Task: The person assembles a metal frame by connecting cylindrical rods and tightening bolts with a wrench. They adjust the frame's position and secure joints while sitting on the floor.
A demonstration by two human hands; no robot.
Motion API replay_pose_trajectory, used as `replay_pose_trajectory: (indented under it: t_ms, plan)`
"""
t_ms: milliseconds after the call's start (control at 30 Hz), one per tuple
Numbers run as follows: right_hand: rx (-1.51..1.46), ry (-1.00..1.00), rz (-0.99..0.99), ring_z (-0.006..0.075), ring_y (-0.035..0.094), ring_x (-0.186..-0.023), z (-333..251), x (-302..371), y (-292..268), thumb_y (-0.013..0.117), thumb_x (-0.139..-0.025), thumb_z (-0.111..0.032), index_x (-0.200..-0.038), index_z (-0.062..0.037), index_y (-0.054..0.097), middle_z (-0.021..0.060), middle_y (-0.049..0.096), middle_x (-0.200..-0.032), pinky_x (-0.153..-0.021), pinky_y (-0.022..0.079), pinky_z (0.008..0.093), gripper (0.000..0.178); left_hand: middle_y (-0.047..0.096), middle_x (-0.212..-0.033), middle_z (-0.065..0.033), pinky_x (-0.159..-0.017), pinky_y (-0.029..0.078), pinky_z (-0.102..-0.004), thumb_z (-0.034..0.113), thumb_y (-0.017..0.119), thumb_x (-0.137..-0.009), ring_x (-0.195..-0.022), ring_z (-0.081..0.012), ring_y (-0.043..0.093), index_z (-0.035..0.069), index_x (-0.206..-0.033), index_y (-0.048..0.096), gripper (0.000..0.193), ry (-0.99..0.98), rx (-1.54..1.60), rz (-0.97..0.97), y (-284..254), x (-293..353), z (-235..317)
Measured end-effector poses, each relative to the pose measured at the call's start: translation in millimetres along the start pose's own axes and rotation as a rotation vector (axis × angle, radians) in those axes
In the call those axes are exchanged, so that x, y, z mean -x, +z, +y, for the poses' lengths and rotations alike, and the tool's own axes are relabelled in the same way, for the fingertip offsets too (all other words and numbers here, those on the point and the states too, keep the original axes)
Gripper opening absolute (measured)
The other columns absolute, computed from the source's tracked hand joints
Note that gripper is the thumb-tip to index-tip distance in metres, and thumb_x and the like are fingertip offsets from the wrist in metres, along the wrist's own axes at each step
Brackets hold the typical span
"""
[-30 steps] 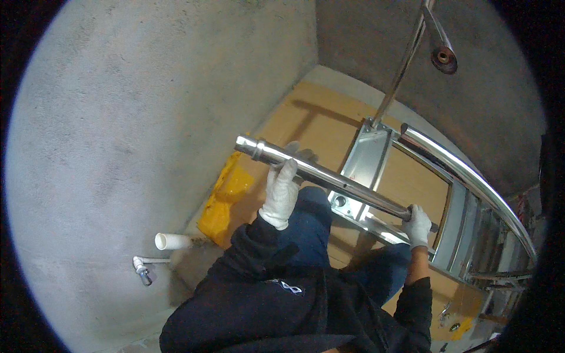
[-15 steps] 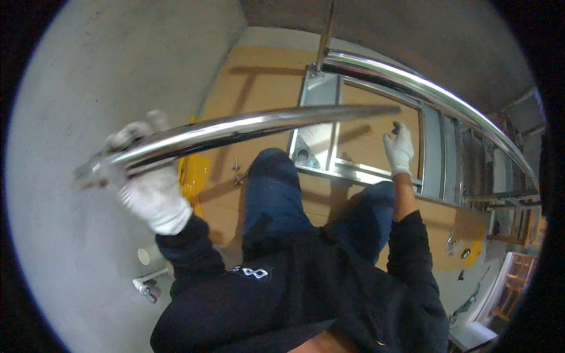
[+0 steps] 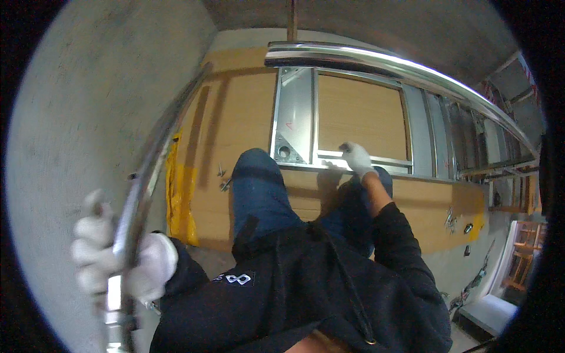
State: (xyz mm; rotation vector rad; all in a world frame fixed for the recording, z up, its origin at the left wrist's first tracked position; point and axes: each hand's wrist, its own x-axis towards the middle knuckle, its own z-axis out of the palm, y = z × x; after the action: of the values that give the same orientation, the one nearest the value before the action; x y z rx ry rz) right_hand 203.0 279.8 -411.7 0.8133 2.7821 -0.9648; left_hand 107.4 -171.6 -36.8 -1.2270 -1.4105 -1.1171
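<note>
Room: bare grey wall [image 3: 88, 117] along the left; darker wall [image 3: 424, 32] at the far side.
Floor covering: tan cardboard [image 3: 235, 106] beneath the work, with a glossy yellow strip [image 3: 182, 206] at its left edge.
Polished tube [image 3: 158, 159]: raised at the person's left, running from the lower edge of the view up toward the cardboard's far left corner; stepped collar near its closer end.
Left hand [image 3: 118, 253]: white-gloved, fingers and thumb closed around the tube toward its nearer end.
Right hand [image 3: 356, 157]: white-gloved, fingers bent, over the near side of the frame; how far open, whether anything is inside and whether it touches the metal cannot be told.
Metal frame [image 3: 296, 117]: silver, flat on the cardboard; triangular corner plate [image 3: 283, 153] with a round hole at its near left corner.
Second tube [image 3: 400, 65]: polished, along the frame's far side, appearing bowed.
Knees [image 3: 256, 182]: in blue trousers, at the frame's near side.
Loose hardware: bolts [image 3: 223, 185] just beside the left knee; small metal pieces [image 3: 450, 220] at right.
</note>
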Motion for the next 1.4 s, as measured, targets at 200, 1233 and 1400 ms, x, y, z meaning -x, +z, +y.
replay_pose_trajectory:
  t_ms: [200, 1233, 1400]
  plan:
    - [0.222, -0.126, -0.249, 0.035, 0.063, -0.099, -60, 39, 57, 0.052, -0.084, -0.015, -0.103, -0.0092, 0.065, 0.0181, 0.067, -0.102, -0.084, 0.05, 0.0453, 0.023, 0.064, -0.092, -0.0069, -0.089, 0.051, -0.0489, 0.011, 0.077, -0.06, -0.093, -0.0258, 0.064, 0.009, -0.09, 0.064, 0.032, -0.122, 0.343, -0.634, 111, 37, 13]
    - [-1.551, -0.555, 0.594, 0.0276, 0.058, -0.085, -164, 163, -147, 0.064, -0.084, -0.018, -0.09, -0.0049, 0.05, 0.012, 0.054, -0.08, -0.085, 0.047, 0.0456, 0.02, 0.059, -0.07, -0.0081, -0.055, 0.049, -0.0391, 0.033, 0.08, -0.064, -0.063, -0.0296, 0.06, 0.011, -0.084, 0.064, 0.034, -0.179, 0.187, -0.699, 297, 91, 54]
    - [-1.484, -0.584, 0.475, 0.0208, 0.061, -0.082, -165, 161, -167, 0.066, -0.077, -0.003, -0.085, -0.0009, 0.051, 0.0133, 0.06, -0.085, -0.079, 0.051, 0.0356, 0.018, 0.058, -0.069, -0.0077, -0.054, 0.048, -0.0381, 0.029, 0.079, -0.061, -0.062, -0.0292, 0.06, 0.011, -0.084, 0.064, 0.033, -0.146, 0.239, -0.575, 298, 77, 50]
